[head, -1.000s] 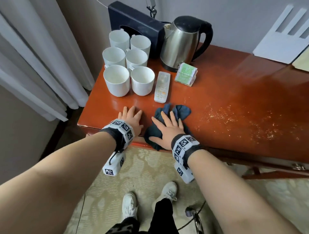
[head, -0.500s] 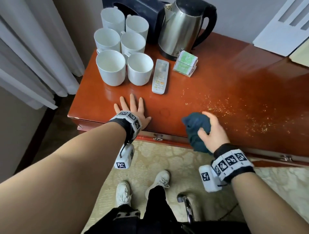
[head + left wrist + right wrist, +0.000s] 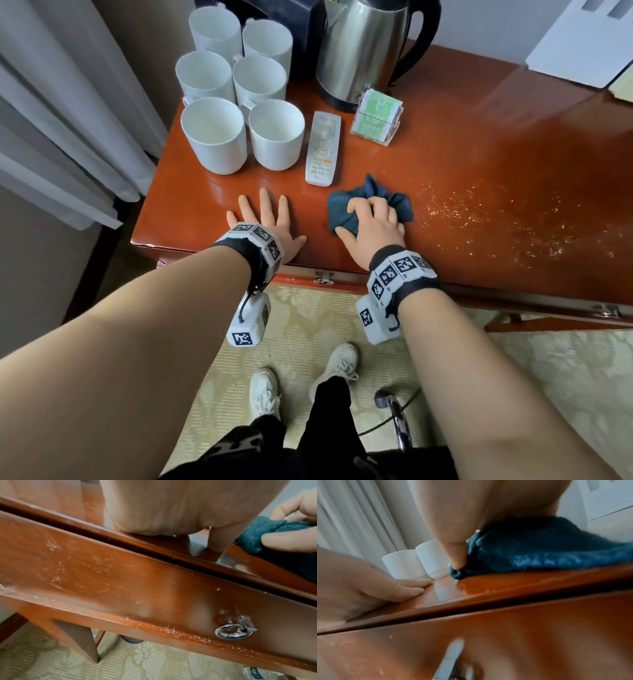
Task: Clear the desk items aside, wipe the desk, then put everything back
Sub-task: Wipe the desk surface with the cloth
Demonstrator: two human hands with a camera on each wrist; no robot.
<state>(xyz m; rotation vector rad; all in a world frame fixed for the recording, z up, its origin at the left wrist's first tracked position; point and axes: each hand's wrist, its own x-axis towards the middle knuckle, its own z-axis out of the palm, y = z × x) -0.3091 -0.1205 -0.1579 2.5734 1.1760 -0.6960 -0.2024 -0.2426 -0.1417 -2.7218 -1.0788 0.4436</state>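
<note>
Head view: right hand [image 3: 375, 224] bunches cloth [image 3: 346, 205]; left hand [image 3: 270, 224] flat; kettle [image 3: 363, 51] top cropped.

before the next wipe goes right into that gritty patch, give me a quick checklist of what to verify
1. Cloth in hand: ok. The right hand grips the bunched dark blue cloth on the desk.
2. Bracing hand: ok. The left hand lies flat on the desk near the front edge.
3. Path to the right: ok. Only the speckled crumbs lie to the right of the cloth.
4. Items cleared aside: ok. White cups, remote, kettle and packet holder are grouped at the left and back.
5. Remote clearance: not ok. The cloth sits close to its near end.
6. Cloth dampness: cannot tell.
</note>
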